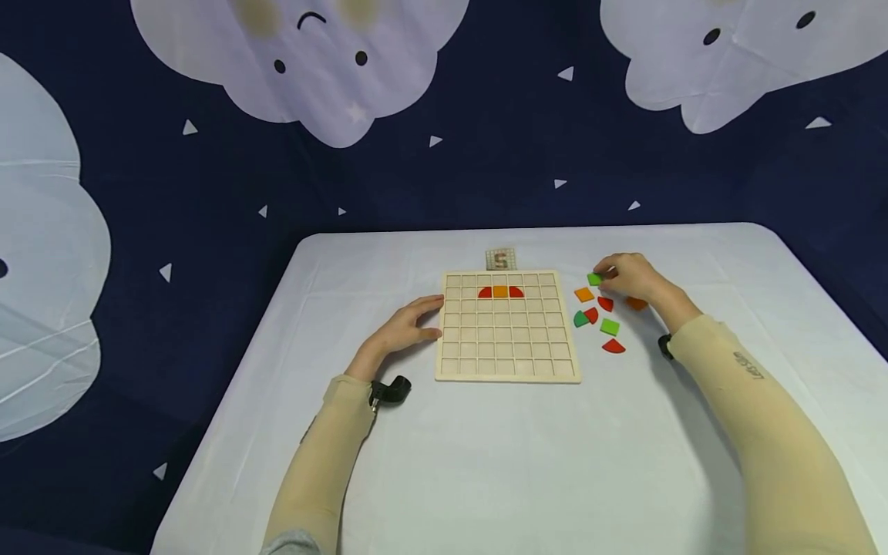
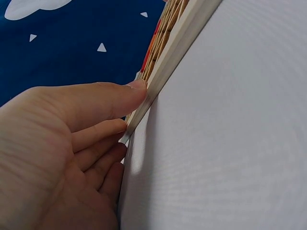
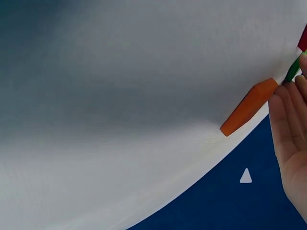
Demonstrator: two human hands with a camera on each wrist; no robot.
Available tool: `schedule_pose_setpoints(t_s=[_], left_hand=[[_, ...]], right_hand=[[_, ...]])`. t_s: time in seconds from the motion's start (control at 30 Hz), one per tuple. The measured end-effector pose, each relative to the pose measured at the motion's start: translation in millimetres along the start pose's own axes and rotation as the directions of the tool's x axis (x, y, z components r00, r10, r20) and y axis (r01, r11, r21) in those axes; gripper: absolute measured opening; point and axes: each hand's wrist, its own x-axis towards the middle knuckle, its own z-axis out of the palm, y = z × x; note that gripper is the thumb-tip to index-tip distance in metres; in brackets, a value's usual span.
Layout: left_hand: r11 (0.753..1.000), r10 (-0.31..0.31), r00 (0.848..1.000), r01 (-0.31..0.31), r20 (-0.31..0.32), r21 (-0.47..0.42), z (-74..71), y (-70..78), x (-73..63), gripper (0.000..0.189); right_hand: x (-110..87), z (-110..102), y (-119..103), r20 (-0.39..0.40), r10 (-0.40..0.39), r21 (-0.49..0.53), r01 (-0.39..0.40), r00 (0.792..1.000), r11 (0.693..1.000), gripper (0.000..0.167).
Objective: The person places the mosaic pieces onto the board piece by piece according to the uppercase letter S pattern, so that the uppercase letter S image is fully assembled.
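Against the board [image 1: 509, 331], left hand [image 1: 401, 324], fingers relaxed, right of it, right hand [image 1: 634, 275] pinching green piece [image 1: 593, 279]

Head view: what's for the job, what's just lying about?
Likely job:
pale wooden grid board
red and orange pieces set in it
flat light green piece at right hand
loose flat red, orange, green shapes
possibly beige patterned card

Likely just around:
white tablecloth
navy cloud-print backdrop
black wrist devices

Board [image 1: 502, 333] cream, gridded; pieces [image 1: 610, 327] red, orange, green; tablecloth [image 1: 541, 462] white.
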Motion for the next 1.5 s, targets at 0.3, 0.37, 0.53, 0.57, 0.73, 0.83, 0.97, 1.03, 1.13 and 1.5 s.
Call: schedule_pose_setpoints(t_s=[0.3, 0.37, 0.53, 0.57, 0.73, 0.83, 0.97, 1.03, 1.13, 1.5], left_hand=[[0.999, -0.025, 1.0, 0.025, 0.006, -0.035, -0.4, 0.9, 0.6, 0.065], [0.999, -0.026, 1.0, 0.027, 0.008, -0.038, -0.2, 0.1, 1.0, 0.065], [1.0, -0.011, 1.0, 0.012, 0.01, -0.027, -2.0, 0.3, 1.4, 0.066], [1.0, -0.008, 1.0, 0.009, 0.009, -0.024, -2.6, 0.4, 1.5, 0.066], [1.0, -0.012, 1.0, 0.013, 0.009, -0.029, -4.9, -0.5, 2.2, 0.066], [0.999, -0.014, 1.0, 0.014, 0.01, -0.035, -5.2, -1.5, 1.8, 0.066], [0.999, -0.012, 1.0, 0.012, 0.007, -0.042, -4.2, -2.8, 1.4, 0.066], [0.999, -0.012, 1.0, 0.012, 0.007, -0.043, -3.6, -3.3, 1.3, 0.066], [0.999, -0.012, 1.0, 0.013, 0.007, -0.048, -3.1, -3.1, 0.9, 0.066], [0.999, -0.005, 1.0, 0.005, 0.001, -0.053, -1.1, -3.4, 1.4, 0.066]], right_hand=[[1.6, 7.6, 3.0, -0.026, -0.01, -0.03, 0.009, 1.0, 1.0, 0.027], [1.9, 7.6, 3.3, -0.034, -0.005, -0.027, 0.004, 0.999, 1.0, 0.027], [0.7, 0.2, -3.5, -0.063, 0.014, 0.031, -0.013, 0.998, 0.999, 0.03], [0.3, -2.6, -6.4, -0.081, 0.011, 0.043, -0.007, 0.997, 0.999, 0.03], [0.4, -15.5, -22.4, -0.182, -0.05, 0.063, 0.062, 0.982, 0.996, 0.029], [0.3, -20.1, -32.7, -0.209, -0.079, 0.073, 0.096, 0.975, 0.993, 0.029], [0.5, -19.1, -44.1, -0.216, -0.105, 0.097, 0.129, 0.971, 0.987, 0.029], [1.4, -15.9, -49.8, -0.211, -0.116, 0.111, 0.142, 0.971, 0.984, 0.029], [3.2, -9.5, -60.1, -0.192, -0.132, 0.135, 0.16, 0.972, 0.978, 0.029], [12.0, 13.0, -97.6, -0.172, -0.265, 0.161, 0.293, 0.949, 0.942, 0.028]])
